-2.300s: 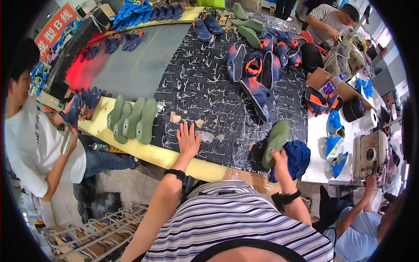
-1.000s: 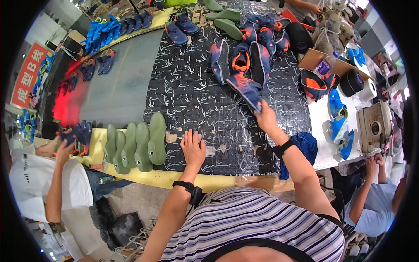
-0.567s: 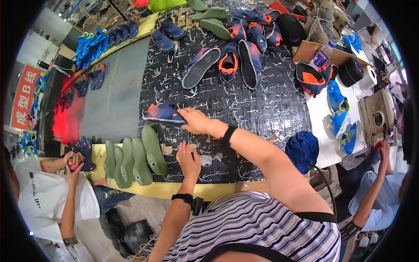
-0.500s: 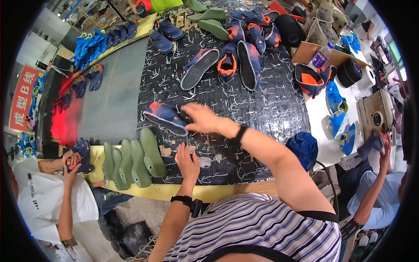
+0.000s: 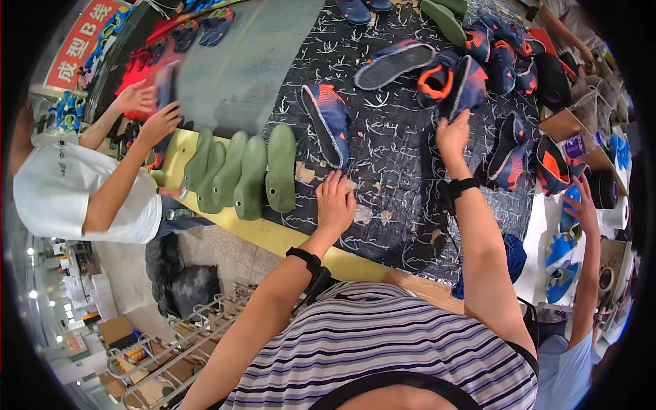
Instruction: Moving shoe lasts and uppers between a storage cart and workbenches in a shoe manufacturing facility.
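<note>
My left hand (image 5: pixel 336 203) lies on the black-covered table with its fingers stretched, their tips by the lower end of a navy-and-orange shoe upper (image 5: pixel 333 119). That upper lies on its side, showing part of its grey underside. Further right, my right hand (image 5: pixel 454 140) is closed on the near end of another navy-and-orange shoe upper (image 5: pixel 470 89). Beside it on the left stand an upper with an orange-rimmed opening (image 5: pixel 435 80) and one lying underside up (image 5: pixel 395 66). One more upper (image 5: pixel 509 152) lies on its side to the right.
Several green shoe lasts (image 5: pixel 280 167) line the yellow table edge at left. A person in white (image 5: pixel 85 184) handles a blurred shoe beside the conveyor belt (image 5: pixel 263 61). At right, another person's hand (image 5: pixel 583 205) reaches over blue shoes (image 5: pixel 562 280). A blue cloth bundle (image 5: pixel 512 258) lies near my right arm.
My right hand has left the upper near my left hand and moved right, taking hold of another. An upper now lies at the table's right side. The whole view has turned and shifted.
</note>
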`<state>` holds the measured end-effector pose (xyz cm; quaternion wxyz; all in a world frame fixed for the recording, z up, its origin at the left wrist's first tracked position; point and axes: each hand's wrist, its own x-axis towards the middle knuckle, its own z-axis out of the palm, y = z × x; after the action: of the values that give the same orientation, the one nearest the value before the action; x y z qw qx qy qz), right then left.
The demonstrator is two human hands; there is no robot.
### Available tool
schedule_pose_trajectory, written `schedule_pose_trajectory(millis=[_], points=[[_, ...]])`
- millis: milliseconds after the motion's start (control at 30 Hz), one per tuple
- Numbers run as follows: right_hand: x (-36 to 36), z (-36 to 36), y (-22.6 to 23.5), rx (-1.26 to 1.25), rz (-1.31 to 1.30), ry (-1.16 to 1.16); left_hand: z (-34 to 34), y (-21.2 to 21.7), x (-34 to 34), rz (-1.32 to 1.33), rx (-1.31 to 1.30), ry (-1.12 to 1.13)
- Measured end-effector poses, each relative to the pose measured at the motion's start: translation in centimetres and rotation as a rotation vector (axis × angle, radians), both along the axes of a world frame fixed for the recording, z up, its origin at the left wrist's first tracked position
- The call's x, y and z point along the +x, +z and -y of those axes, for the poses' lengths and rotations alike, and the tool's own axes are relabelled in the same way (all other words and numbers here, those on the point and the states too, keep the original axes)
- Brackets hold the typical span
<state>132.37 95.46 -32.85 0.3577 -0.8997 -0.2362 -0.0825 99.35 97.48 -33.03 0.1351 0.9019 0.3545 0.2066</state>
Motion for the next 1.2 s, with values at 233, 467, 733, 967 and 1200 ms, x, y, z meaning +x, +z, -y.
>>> schedule_pose_trajectory(millis=[233,467,733,967,1200], points=[[-9.9,-6.4,2.5,-0.052,-0.256,0.288,0.0,-0.3,0.1,0.009,0.0,-0.02],[-13.4,-5.4,5.2,0.128,-0.234,0.71,0.0,-1.0,-0.7,-0.001,0.015,-0.003],[0.1,13.9,6.0,0.074,0.434,-0.079,0.1,-0.5,-0.3,0.026,0.071,-0.028],[1.0,13.3,1.9,0.12,0.044,0.028,0.5,-0.3,0.2,0.004,0.082,-0.024],[-9.9,0.5,3.1,0.286,-0.054,0.639,0.5,0.2,0.3,0.011,0.088,-0.017]])
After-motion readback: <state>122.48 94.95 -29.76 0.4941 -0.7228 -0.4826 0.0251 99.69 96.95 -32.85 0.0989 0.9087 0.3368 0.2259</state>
